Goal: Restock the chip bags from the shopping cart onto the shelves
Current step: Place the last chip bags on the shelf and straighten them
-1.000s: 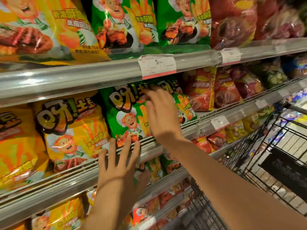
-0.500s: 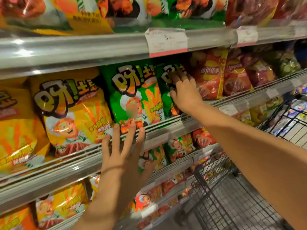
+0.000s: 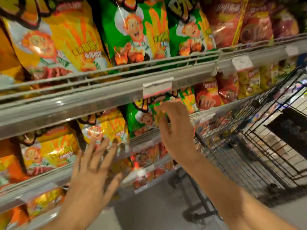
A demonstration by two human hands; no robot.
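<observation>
Green chip bags [image 3: 139, 35] and yellow chip bags [image 3: 54, 42] stand upright behind the wire rail of the upper shelf [image 3: 116, 72]. One shelf lower stand more yellow bags [image 3: 109, 125] and a green bag [image 3: 141, 120]. My right hand [image 3: 177, 130] hovers at the right edge of that lower green bag, fingers curled and apart, holding nothing. My left hand [image 3: 94, 170] is spread flat in front of the lower shelf rail [image 3: 142, 141], below the yellow bags, and is empty. The frame is blurred by motion.
A black wire shopping cart [image 3: 249, 146] stands at the right, close to the shelves, with a dark sign panel [image 3: 289, 128] on it. Red chip bags [image 3: 227, 22] fill the shelves further right. A price tag [image 3: 157, 87] hangs just above my right hand. Grey floor lies below.
The view has tilted down by one shelf. Both hands dropped from the green bags on the shelf above to the shelf below; the right hand left the bag it was pressing.
</observation>
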